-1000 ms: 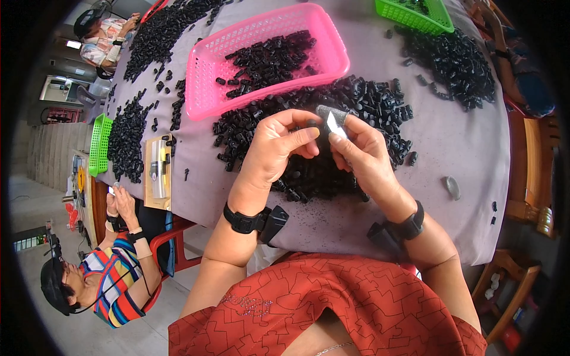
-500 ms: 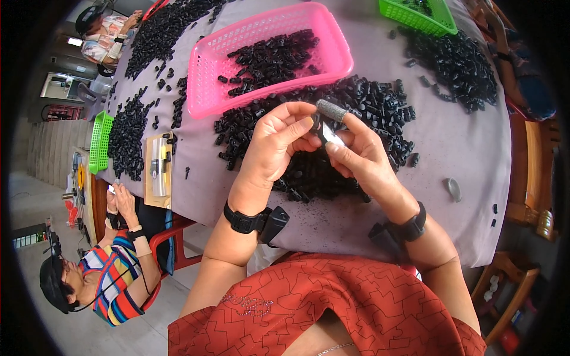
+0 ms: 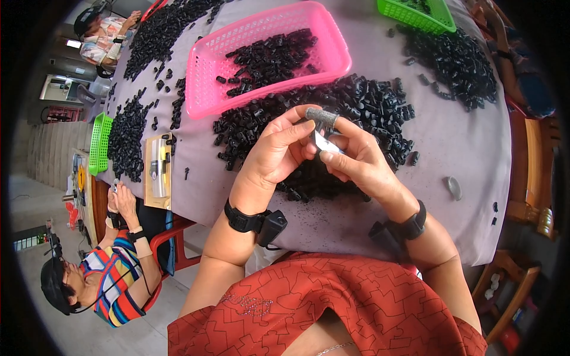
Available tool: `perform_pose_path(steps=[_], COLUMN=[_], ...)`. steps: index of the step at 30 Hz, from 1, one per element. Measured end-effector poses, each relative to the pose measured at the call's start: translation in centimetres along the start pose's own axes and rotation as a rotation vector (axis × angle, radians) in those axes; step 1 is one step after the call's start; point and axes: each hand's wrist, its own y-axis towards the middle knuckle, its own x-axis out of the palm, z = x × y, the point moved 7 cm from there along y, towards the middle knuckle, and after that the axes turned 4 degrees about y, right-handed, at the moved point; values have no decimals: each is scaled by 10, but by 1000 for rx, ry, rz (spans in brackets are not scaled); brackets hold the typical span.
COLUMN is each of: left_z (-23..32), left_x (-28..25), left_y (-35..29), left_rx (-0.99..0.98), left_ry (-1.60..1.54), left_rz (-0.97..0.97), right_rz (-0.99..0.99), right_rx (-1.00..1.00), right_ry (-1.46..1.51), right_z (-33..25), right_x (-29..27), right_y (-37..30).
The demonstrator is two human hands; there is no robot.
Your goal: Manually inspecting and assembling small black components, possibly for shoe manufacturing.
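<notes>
My left hand is closed in a pinch on a small black plastic piece, mostly hidden behind the fingers. My right hand grips a small shiny metal blade between thumb and fingers, its edge close to the left fingertips. A grey finger cot covers the right index finger, which reaches over the piece to the left fingers. Both hands hover above a large heap of small black pieces. Just beyond them, a pink mesh basket holds more of these pieces.
Another finger cot lies on the cloth at right. Green baskets stand far right and left, beside other black heaps. A cardboard piece with a clear tube lies left. A co-worker in stripes sits at left; others sit farther off.
My right index finger with the grey cot has swung left and down over the held piece, touching the left fingertips. The blade has shifted slightly left with the right hand.
</notes>
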Motion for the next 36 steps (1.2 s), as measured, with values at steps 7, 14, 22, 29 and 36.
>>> perform_pose_path(steps=[7,14,22,29,36], left_z=[1,-1,-5,0,-1], left_x=[2,2,5,0,3], left_y=[-1,-1,0,0,-1], left_rx=[3,-19,-56,-16,-33], left_ry=[11,-9,-59,-56,-66], left_rz=[18,0,-26,-1,-9], right_rz=[2,2,6,-40,-18], right_rx=[-8,5,63,19,10], right_ry=[22,61,77,74,79], right_z=[1,3,8,1,3], right_x=[-1,-4,-15,2,-2], right_y=[0,3,4,2,2])
